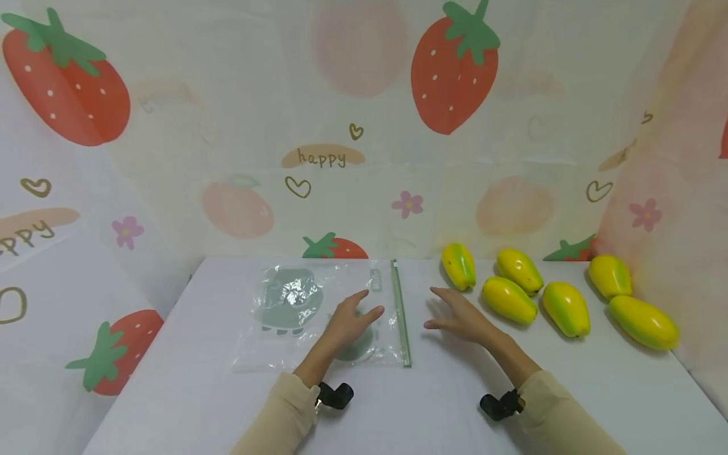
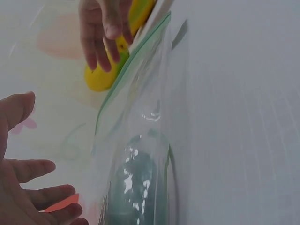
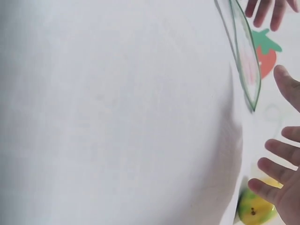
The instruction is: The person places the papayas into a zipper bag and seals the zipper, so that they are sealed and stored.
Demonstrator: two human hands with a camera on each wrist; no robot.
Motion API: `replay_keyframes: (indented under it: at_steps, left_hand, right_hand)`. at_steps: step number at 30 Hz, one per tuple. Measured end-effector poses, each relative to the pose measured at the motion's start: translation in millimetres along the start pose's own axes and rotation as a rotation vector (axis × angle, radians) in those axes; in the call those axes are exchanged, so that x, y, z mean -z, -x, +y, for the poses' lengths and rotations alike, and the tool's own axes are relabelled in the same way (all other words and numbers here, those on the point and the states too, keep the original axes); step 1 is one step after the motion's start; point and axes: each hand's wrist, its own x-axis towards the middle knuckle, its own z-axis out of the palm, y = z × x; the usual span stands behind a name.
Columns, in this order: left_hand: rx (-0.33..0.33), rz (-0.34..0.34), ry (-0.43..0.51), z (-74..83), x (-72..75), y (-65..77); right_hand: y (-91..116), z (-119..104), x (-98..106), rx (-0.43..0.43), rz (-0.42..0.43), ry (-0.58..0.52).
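A clear zip bag (image 1: 290,297) with grey-green printing lies on the white table, its green-edged mouth (image 1: 400,316) facing right. My left hand (image 1: 348,323) hovers over the bag's right half, thumb and fingers spread, holding nothing. To the right of the mouth, my right hand (image 1: 467,318) is held above the table, fingers apart and also without anything in them. In the left wrist view the bag (image 2: 136,183) bulges, and in the right wrist view its lips (image 3: 253,70) stand apart. Nearest my right hand is a yellow-green papaya (image 1: 509,300).
Several more papayas lie at the back right, among them one at the back (image 1: 458,266), one farther front (image 1: 567,309) and one by the right edge (image 1: 644,322). A strawberry-printed cloth (image 1: 239,126) walls off the back and sides.
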Motion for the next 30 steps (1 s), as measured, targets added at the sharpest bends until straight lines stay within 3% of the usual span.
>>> replay_keyframes:
  at_steps: [8,17,30]
  left_hand:
    - [-0.047,0.041,-0.015,8.1,-7.8,-5.3]
    - [-0.008,0.025,-0.041,19.0,-16.6,-13.4]
    - [-0.027,0.037,-0.074,23.8,-29.0,-23.5]
  right_hand:
    - [-11,1,-7,0.001,-0.02,0.002]
    - [-20,-8,-11,-0.004,-0.056,0.004]
    - [-28,-13,-22,0.029,-0.106,0.084]
